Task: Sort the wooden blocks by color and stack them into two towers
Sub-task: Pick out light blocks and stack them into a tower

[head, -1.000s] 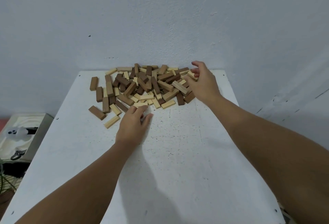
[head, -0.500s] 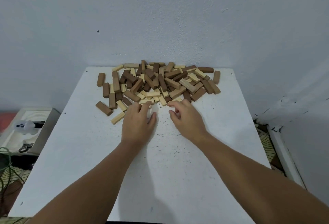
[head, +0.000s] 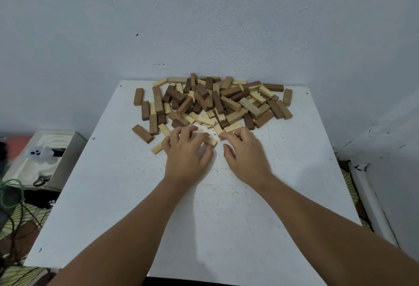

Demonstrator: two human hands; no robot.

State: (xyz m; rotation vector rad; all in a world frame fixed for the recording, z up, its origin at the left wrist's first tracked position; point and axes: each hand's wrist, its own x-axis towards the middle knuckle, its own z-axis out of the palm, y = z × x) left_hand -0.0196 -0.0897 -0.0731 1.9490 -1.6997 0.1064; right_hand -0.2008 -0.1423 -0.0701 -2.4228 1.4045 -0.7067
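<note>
Wooden blocks [head: 213, 101], dark and pale, lie in one mixed heap at the tabletop's [head: 294, 195] far edge, frame centre; no tower begun. Left hand [head: 186, 151] curls over a pale block [head: 212, 141]; right hand [head: 243, 151] pinches another, grip partly hidden. Bare tabletop spreads below for stacking.

A heap of blocks [head: 213, 101] lies on the table [head: 118, 172], just beyond the fingers of the left hand [head: 187, 151] and right hand [head: 243, 153]. One block [head: 212, 141] sits between the two sets of fingertips; another [head: 157, 148] lies just left of the left fingers.
</note>
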